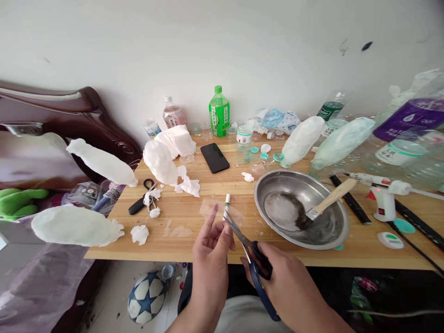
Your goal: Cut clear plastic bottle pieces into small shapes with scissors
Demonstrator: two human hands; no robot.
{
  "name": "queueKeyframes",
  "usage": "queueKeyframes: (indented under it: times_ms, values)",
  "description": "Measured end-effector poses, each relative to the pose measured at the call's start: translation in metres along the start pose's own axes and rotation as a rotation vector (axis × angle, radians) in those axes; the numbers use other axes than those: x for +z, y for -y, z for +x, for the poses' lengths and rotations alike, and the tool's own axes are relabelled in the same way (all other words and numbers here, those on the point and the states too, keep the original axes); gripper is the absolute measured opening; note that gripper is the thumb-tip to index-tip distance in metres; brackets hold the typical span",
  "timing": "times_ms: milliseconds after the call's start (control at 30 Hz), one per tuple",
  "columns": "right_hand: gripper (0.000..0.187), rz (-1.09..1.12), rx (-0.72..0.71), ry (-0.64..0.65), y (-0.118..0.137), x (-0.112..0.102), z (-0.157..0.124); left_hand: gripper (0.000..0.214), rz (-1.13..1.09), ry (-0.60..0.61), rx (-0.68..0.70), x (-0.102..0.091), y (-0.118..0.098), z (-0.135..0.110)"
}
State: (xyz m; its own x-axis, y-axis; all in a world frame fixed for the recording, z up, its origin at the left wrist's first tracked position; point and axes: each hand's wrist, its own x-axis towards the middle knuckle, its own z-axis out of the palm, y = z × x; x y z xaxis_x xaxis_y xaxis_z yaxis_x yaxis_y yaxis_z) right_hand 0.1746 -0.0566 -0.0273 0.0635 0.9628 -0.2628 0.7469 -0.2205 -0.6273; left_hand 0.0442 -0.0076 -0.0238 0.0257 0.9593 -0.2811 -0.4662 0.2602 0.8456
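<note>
My left hand is closed in a pinch above the table's front edge, index finger stretched upward. From its fingertips rises a narrow white piece with a green band, whose exact kind I cannot make out. My right hand grips a pair of scissors by the dark blue handles. The scissor blades are parted, their tips right beside the left fingertips and the lower end of the piece. Behind the hands, a wet patch and thin clear scraps lie on the wooden table.
A metal bowl with a brush stands right of the hands, a glue gun beyond it. At the back are a phone and a green bottle. Paper-covered bottles jut over the left edge. A ball lies below.
</note>
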Motion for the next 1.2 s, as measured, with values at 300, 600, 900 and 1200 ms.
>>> queueKeyframes:
  times_ms: [300,600,900,1200]
  values:
    - [0.007,-0.021,-0.14,0.068,-0.02,-0.007,-0.003,0.064,0.131,0.115,-0.028,-0.001,-0.017,-0.005]
    - [0.023,-0.124,-0.143,-0.045,-0.03,-0.012,-0.023,0.061,0.186,0.215,-0.056,0.009,-0.022,-0.014]
    - [0.004,-0.233,-0.081,-0.108,-0.031,-0.029,-0.025,0.066,0.268,0.252,-0.087,0.011,-0.028,-0.008]
    - [0.02,-0.26,-0.248,-0.188,-0.04,-0.025,-0.032,0.062,0.271,0.302,-0.093,0.016,-0.023,-0.021]
